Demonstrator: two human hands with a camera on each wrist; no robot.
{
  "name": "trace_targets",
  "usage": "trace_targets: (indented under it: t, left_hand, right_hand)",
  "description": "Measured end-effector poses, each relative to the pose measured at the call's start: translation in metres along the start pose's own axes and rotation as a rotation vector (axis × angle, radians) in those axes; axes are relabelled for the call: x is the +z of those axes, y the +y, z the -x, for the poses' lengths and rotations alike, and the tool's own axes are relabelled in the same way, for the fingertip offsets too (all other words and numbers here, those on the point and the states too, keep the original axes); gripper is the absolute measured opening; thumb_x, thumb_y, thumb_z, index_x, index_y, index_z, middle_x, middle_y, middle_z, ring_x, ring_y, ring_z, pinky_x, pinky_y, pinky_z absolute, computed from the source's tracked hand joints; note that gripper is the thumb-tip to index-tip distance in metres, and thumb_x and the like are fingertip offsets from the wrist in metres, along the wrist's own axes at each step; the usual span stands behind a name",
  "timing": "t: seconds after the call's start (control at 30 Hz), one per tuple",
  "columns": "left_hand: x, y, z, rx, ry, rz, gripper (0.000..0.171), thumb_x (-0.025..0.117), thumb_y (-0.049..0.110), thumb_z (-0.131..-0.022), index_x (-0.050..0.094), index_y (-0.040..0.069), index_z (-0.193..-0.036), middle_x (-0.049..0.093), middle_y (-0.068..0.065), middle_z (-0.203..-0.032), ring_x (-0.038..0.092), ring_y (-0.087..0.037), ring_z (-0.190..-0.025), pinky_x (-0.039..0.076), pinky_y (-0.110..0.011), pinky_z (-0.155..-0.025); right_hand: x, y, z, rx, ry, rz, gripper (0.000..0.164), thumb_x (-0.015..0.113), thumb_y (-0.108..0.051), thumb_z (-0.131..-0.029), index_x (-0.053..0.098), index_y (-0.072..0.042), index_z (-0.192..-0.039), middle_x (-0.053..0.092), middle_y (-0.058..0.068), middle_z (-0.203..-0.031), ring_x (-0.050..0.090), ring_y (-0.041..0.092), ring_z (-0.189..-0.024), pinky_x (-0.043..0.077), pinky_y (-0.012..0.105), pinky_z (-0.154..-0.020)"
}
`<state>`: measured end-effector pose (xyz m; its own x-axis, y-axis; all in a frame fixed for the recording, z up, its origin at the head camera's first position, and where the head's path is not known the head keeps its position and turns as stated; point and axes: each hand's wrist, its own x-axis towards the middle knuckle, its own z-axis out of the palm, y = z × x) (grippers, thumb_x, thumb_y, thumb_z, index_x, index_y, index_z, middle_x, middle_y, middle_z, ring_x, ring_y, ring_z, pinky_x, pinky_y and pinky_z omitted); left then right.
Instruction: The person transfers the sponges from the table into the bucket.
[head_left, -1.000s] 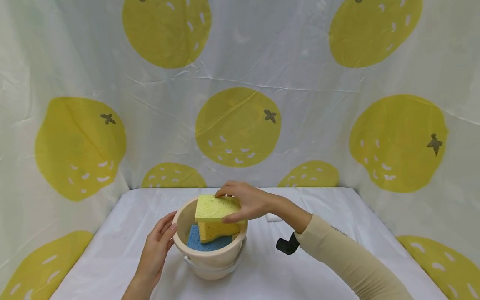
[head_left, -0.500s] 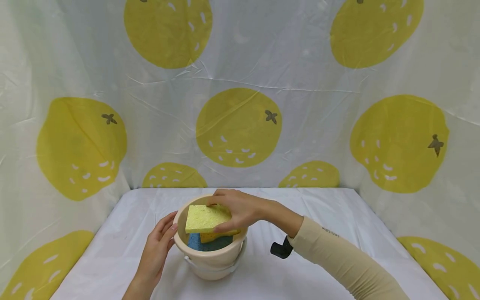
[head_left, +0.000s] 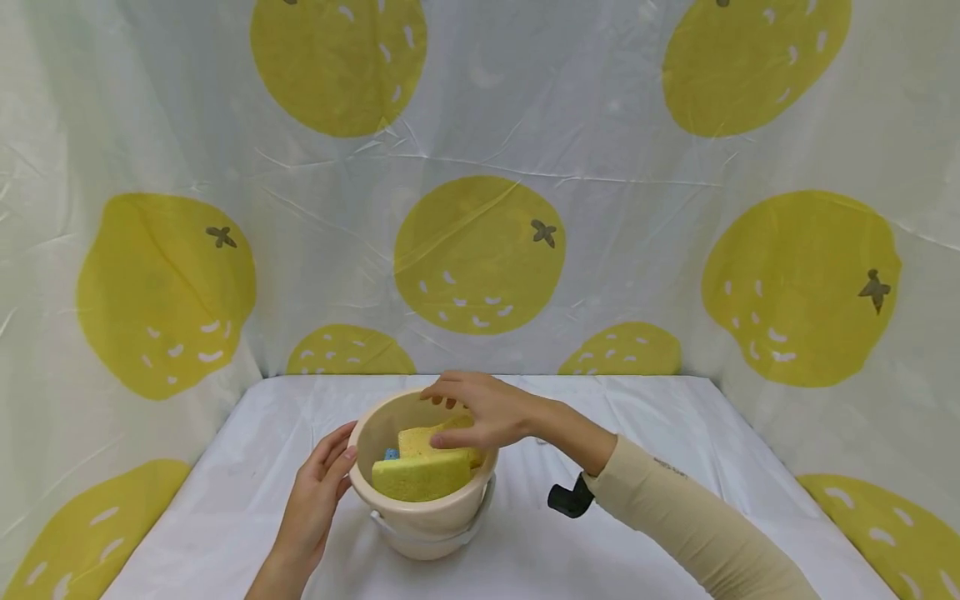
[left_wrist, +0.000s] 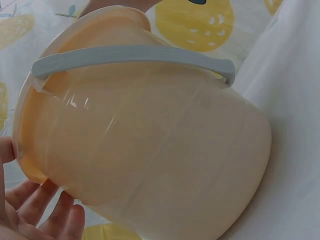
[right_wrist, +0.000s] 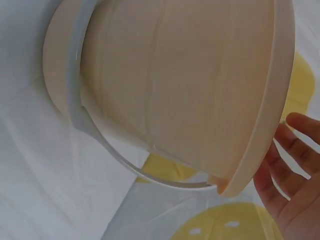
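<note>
A cream bucket [head_left: 422,518] with a pale grey handle [left_wrist: 135,55] stands on the white cloth. My left hand [head_left: 315,487] holds its rim on the left, thumb at the edge and fingers against the outer wall. Over the bucket's far right side hovers my right hand [head_left: 483,412], fingers spread and nothing in its grasp. Inside, a light yellow-green sponge [head_left: 422,477] leans along the near wall. Behind it lies a deeper yellow sponge [head_left: 417,442], partly covered by the right thumb. Only a small corner of a blue sponge [head_left: 391,454] shows at the left.
White cloth [head_left: 615,550] covers the table, and a curtain printed with lemons [head_left: 480,254] rises at the back and sides. A black wrist mount [head_left: 572,497] juts from the right beige sleeve [head_left: 697,521].
My right hand lowered the yellow-green sponge into the bucket, let go and rose slightly. That sponge now covers most of the blue one. My left hand stayed at the rim.
</note>
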<state>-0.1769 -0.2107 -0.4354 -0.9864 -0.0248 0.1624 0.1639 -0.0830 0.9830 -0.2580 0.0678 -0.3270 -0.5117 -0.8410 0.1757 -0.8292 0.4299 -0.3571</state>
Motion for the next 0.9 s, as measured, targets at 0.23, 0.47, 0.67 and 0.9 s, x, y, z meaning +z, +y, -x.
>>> trace_targets:
  t: [0.23,0.47,0.67,0.9]
  left_hand:
    - [0.001,0.001,0.000,-0.008,0.001,-0.010,0.048,0.059,0.028,-0.108,0.047,0.008,-0.151,0.052,-0.015,-0.149,0.056,-0.015,-0.127,0.051,-0.025,-0.096]
    - [0.001,0.002,0.000,-0.020,0.007,-0.016,0.049,0.058,0.028,-0.108,0.047,0.007,-0.151,0.051,-0.016,-0.149,0.056,-0.013,-0.126,0.051,-0.024,-0.096]
    - [0.001,0.002,0.000,-0.016,0.006,-0.023,0.049,0.058,0.029,-0.108,0.047,0.008,-0.151,0.051,-0.016,-0.149,0.056,-0.012,-0.126,0.051,-0.024,-0.096]
    - [0.001,0.002,0.000,-0.013,0.009,-0.019,0.049,0.058,0.029,-0.108,0.047,0.007,-0.151,0.051,-0.016,-0.149,0.056,-0.012,-0.126,0.051,-0.024,-0.096]
  right_hand:
    - [-0.006,0.005,0.010,0.039,-0.003,-0.005,0.064,0.061,-0.052,-0.098,0.057,-0.010,-0.146,0.061,0.004,-0.127,0.061,0.025,-0.115,0.051,0.039,-0.094]
    - [-0.011,0.018,0.023,0.049,0.041,0.004,0.060,0.063,-0.048,-0.099,0.057,-0.010,-0.145,0.062,0.005,-0.127,0.060,0.020,-0.112,0.052,0.035,-0.084]
    - [-0.015,0.030,0.035,0.099,0.075,-0.021,0.059,0.065,-0.046,-0.099,0.056,-0.011,-0.146,0.062,0.002,-0.127,0.060,0.021,-0.112,0.052,0.038,-0.087]
    - [-0.019,0.047,0.052,0.174,0.097,-0.055,0.060,0.066,-0.044,-0.099,0.054,-0.012,-0.149,0.060,-0.001,-0.126,0.059,0.020,-0.112,0.052,0.043,-0.090]
